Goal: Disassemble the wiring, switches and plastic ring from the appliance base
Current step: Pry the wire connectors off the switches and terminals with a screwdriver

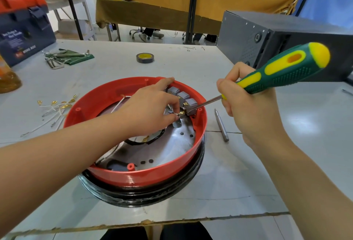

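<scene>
**Both hands working at the switches**

Left hand [150, 104] is reaching into the red ring [145, 174], thumb and finger pinching a brass terminal [181, 113] beside the grey switches [183, 96]. Right hand [246, 104] is gripping a screwdriver [286, 69], its tip lying against the nearest switch. The ring is sitting on the black base [141, 195] at the table's [248, 172] near edge. Loose wires [55, 109] are lying to the left, a bit [221, 125] just right, tape [145, 58] farther back.

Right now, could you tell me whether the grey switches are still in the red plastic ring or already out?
Still in: three grey switches sit against the red plastic ring's inner wall, with the screwdriver tip at the nearest.
</scene>
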`<state>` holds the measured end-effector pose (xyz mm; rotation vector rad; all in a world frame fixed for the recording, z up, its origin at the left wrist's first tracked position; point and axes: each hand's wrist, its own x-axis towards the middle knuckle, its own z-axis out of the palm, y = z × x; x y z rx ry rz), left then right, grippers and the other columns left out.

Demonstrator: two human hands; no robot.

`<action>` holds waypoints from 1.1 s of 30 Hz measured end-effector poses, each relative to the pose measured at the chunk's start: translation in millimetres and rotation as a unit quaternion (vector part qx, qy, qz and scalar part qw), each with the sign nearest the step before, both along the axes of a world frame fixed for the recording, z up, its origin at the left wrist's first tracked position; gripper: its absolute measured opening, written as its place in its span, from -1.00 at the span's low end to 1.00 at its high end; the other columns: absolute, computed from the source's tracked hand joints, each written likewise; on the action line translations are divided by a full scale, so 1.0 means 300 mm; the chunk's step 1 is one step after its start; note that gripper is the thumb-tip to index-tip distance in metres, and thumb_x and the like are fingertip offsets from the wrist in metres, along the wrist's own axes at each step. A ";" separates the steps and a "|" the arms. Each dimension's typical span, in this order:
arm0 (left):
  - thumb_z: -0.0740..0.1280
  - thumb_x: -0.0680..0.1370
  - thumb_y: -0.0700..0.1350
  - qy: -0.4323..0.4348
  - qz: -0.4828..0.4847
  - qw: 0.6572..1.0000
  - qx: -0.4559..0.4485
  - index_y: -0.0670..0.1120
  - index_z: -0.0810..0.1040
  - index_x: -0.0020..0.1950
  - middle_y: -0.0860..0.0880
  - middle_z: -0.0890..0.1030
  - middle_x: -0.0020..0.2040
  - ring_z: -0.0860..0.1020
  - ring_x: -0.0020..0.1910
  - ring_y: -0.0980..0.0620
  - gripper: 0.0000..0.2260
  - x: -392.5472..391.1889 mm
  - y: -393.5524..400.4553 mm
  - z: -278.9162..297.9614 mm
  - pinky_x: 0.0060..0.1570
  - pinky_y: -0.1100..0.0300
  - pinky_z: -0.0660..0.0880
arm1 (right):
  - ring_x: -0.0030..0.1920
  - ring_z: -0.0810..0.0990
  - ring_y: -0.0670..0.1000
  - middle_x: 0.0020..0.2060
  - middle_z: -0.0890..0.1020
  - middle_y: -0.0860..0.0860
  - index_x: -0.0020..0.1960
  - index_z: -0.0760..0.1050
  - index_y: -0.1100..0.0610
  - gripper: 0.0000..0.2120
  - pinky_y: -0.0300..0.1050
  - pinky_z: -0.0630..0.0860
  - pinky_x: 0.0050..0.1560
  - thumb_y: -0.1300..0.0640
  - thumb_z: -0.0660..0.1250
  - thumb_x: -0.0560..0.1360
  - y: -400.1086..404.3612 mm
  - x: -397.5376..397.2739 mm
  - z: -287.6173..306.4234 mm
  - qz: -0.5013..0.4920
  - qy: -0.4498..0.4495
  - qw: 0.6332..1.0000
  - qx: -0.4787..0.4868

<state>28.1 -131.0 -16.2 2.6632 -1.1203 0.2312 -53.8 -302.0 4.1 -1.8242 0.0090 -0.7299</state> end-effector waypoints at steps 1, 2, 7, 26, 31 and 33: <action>0.32 0.52 0.04 0.000 0.001 1.000 0.000 0.13 0.58 -0.05 -0.01 0.11 0.55 0.38 0.36 -0.02 -0.93 0.001 0.000 -0.001 0.13 0.18 0.32 | -0.48 0.26 -0.01 -0.55 0.29 0.00 -0.44 0.26 0.06 -0.77 -0.21 0.21 -0.42 0.14 0.28 0.31 -0.001 0.003 0.000 -0.003 0.006 1.000 0.012; 0.32 0.52 0.04 0.000 0.001 1.000 0.000 0.12 0.58 -0.04 -0.01 0.11 0.55 0.38 0.36 -0.02 -0.93 0.002 0.000 -0.002 0.11 0.19 0.32 | -0.47 0.25 0.00 -0.55 0.28 0.01 -0.45 0.26 0.05 -0.77 -0.21 0.20 -0.43 0.14 0.28 0.30 -0.004 0.007 -0.003 -0.005 0.011 1.000 0.021; 0.32 0.52 0.04 -0.004 0.003 1.000 0.002 0.12 0.59 -0.03 -0.01 0.12 0.55 0.39 0.35 -0.02 -0.92 0.004 -0.001 -0.004 0.04 0.23 0.27 | -0.48 0.24 0.01 -0.56 0.26 -0.01 -0.50 0.25 0.03 -0.75 -0.25 0.20 -0.47 0.15 0.27 0.28 -0.002 0.018 -0.003 -0.010 0.004 0.999 0.050; 0.33 0.50 0.03 -0.003 0.002 1.000 -0.003 0.09 0.58 -0.04 -0.02 0.13 0.55 0.36 0.38 -0.04 -0.92 0.001 -0.001 -0.005 0.17 0.15 0.34 | -0.41 0.24 0.14 -0.49 0.26 0.17 -0.36 0.26 0.37 -0.74 -0.13 0.21 -0.42 0.27 0.29 0.35 0.048 0.039 0.024 -0.017 -0.076 0.996 -0.052; 0.33 0.51 0.03 -0.004 0.002 1.000 -0.001 0.10 0.57 -0.05 -0.01 0.13 0.55 0.38 0.36 -0.05 -0.93 -0.002 -0.001 -0.003 0.12 0.17 0.34 | -0.55 0.22 -0.10 -0.60 0.23 -0.13 -0.45 0.21 0.10 -0.73 -0.36 0.20 -0.52 0.25 0.26 0.32 0.019 0.064 0.033 0.022 -0.035 0.999 0.013; 0.33 0.51 0.04 -0.006 0.002 1.000 -0.001 0.10 0.58 -0.04 -0.01 0.13 0.55 0.38 0.36 -0.05 -0.92 -0.003 -0.001 -0.001 0.12 0.17 0.34 | -0.54 0.23 -0.08 -0.58 0.25 -0.11 -0.47 0.22 0.07 -0.72 -0.32 0.20 -0.52 0.23 0.27 0.31 0.021 0.080 0.022 0.027 -0.007 0.999 0.046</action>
